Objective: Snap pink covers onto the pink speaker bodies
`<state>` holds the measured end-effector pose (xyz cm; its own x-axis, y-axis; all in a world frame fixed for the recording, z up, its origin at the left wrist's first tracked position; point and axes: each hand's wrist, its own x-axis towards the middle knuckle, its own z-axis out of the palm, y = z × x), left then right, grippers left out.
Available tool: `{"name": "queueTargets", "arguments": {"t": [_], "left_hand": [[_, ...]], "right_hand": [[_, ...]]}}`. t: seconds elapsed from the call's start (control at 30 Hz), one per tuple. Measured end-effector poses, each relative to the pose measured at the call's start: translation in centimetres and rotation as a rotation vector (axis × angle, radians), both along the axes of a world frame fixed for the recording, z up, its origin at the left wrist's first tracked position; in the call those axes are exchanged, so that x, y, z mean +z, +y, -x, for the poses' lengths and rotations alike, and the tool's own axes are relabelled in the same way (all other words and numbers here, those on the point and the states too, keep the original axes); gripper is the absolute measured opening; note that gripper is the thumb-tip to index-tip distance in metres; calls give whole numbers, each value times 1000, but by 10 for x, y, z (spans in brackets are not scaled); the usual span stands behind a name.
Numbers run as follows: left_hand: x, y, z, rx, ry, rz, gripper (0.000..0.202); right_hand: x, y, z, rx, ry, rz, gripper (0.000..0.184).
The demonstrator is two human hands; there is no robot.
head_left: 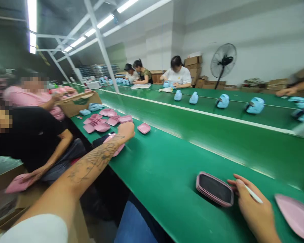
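My left arm stretches far across the bench, and my left hand point(126, 131) looks closed beside a pink plastic shell point(126, 118). Its fingertips are hidden, so what they hold does not show. Several more pink shells point(102, 127) lie just left of it, and a single pink shell point(144, 128) lies to its right. My right hand point(255, 206) grips a slim white pen-like tool point(253, 194). Its fingertips are close to a stack of pink frames point(201, 191) with a dark panel point(216, 187) on top. Right of that hand lies a larger pink shell point(297, 214).
Beyond the green bench point(167, 168), light-blue pieces point(255, 105) stand along a green belt point(205, 125). At left sits a co-worker in black point(38, 135), holding a pink piece point(20, 183). Other people work farther back. A carton point(78, 104) stands on the bench.
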<state>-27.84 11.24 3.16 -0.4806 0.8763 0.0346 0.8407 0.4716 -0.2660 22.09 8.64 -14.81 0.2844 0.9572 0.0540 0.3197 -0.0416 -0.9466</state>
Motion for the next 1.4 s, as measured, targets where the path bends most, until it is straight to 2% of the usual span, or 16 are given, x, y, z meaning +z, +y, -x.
{"name": "queueTargets", "arguments": {"t": [0.1,0.17,0.27,0.33,0.43,0.5,0.6,0.7,0.77,0.9,1.1,1.17,1.27,1.33,1.4], "left_hand": [[16,-6,-51,-166,11,-86,30],[21,-14,-94,-309,-11,-131,29],[21,-39,-168,-541,-49,-175,26],[18,-59,-217,-729,-67,-210,27],[8,-81,-281,-882,-145,-142,31],[-2,-86,-311,-904,-211,-85,31],[-21,-81,-341,-888,-256,-51,28],[-38,-74,-358,-848,-301,-22,28],[-44,-71,-366,-830,-334,-1,28],[-44,-65,-378,-820,-398,22,28],[-44,-65,-383,-788,-448,4,31],[-42,-73,-375,-801,-463,-36,40],[-40,-84,-346,-879,-519,-136,63],[-46,-85,-319,-867,-736,-341,65],[-63,-77,-295,-692,-1102,-583,61]], "right_hand": [[22,-6,14,2,118,35,60],[24,-4,17,-5,138,9,62],[20,-1,16,-18,171,-31,61],[19,-2,16,-18,205,-49,58],[22,-3,18,-23,262,-74,54],[23,-3,18,-36,292,-91,53],[24,-2,18,-47,328,-99,53],[24,-2,16,-27,347,-83,49],[24,-3,15,-8,344,-65,42],[25,-4,13,18,324,-32,32],[25,-3,16,29,390,-1,31],[25,-2,17,28,445,7,35],[26,-2,19,21,522,14,44],[29,-3,21,29,557,7,49],[33,-6,25,52,577,-5,54]]}}
